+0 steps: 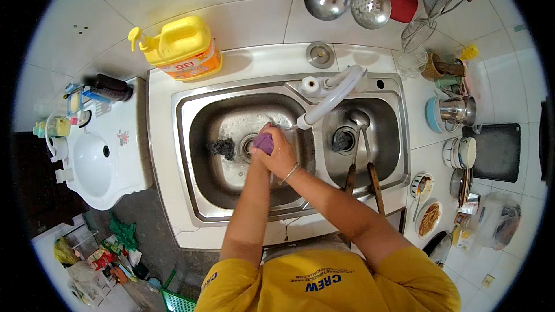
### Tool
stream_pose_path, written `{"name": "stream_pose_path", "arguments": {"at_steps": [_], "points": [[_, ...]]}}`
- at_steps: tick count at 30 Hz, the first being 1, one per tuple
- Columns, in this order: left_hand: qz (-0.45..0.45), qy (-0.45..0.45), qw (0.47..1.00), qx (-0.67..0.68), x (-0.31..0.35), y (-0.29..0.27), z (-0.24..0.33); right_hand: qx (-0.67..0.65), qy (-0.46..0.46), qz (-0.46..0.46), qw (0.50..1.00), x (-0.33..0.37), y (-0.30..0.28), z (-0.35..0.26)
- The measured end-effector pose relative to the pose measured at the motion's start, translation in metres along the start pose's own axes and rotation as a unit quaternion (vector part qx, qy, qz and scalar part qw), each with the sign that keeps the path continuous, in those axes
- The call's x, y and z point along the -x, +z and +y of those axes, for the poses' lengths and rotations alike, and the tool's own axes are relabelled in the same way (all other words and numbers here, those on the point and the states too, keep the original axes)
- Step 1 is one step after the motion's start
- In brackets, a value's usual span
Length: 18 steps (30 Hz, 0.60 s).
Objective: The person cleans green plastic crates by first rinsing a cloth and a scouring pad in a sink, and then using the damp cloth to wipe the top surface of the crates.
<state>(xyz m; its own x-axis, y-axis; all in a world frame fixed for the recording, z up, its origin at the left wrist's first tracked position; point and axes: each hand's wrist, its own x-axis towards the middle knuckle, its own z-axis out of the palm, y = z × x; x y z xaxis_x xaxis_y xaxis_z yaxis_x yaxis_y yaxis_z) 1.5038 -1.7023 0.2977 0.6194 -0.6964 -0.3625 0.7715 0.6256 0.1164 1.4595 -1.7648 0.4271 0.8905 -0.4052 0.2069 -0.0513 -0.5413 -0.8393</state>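
Observation:
Over the left basin of a steel double sink, both my hands are closed together around a small purple lump; I cannot tell its kind. My right hand wraps it from the right, with a bracelet at the wrist. My left hand is pressed against it from below and is partly hidden. A white faucet spout points down just right of my hands, above the basin. Left of my hands, a dark scouring pad lies on the wet basin floor, near the drain.
Two wooden-handled ladles lean in the right basin. A yellow detergent jug stands behind the sink, and a drain strainer lies on the ledge. Utensils hang above. Bowls, a plate of food and a pot line the right counter.

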Motion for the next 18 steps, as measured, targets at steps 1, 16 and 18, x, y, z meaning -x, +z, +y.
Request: {"name": "stream_pose_path", "arguments": {"at_steps": [1,16,18], "points": [[-0.015,0.111,0.994,0.002,0.0,-0.013,-0.013,0.04,0.044,-0.052,0.997,-0.006,0.0,0.005],[0.257,-0.028,0.959,-0.113,-0.005,0.06,-0.003,0.152,0.135,-0.034,0.979,-0.047,0.007,0.121],[0.188,-0.018,0.977,-0.094,0.002,0.055,0.01,0.027,0.235,0.005,0.972,-0.042,0.016,0.138]]}}
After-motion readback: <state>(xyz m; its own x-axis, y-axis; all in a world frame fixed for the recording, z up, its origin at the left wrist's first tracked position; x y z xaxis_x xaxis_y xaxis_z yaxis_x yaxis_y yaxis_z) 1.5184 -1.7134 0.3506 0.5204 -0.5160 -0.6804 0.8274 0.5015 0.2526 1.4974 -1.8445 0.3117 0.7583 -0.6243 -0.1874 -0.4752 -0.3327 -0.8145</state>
